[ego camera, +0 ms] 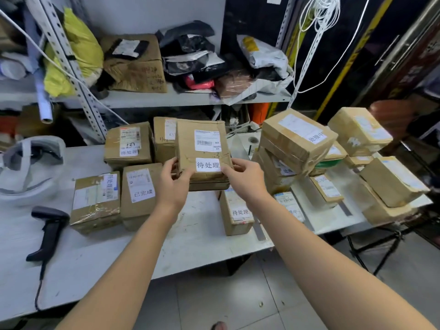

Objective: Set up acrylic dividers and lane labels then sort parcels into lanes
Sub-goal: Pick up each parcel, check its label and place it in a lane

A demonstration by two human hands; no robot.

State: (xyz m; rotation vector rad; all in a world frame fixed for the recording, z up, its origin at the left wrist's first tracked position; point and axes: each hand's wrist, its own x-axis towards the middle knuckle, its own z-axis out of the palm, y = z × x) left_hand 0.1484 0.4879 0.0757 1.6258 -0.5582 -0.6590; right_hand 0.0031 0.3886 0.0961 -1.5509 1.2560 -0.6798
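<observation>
At the centre of the frame both hands grasp a brown cardboard parcel point(202, 148) by its near edge. The left hand point(175, 181) curls round the lower left corner. The right hand point(242, 177) pinches the lower right, beside a white label point(207, 165) reading 待处理. Other labelled boxes point(138, 191) crowd the white tabletop point(197, 225) on both sides. A black barcode scanner point(48, 231) lies at lower left.

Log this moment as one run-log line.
step: sorting | left hand: grips parcel near-left corner | right hand: grips near-right corner | label: 待处理 | scanner: lying on table, untouched
</observation>
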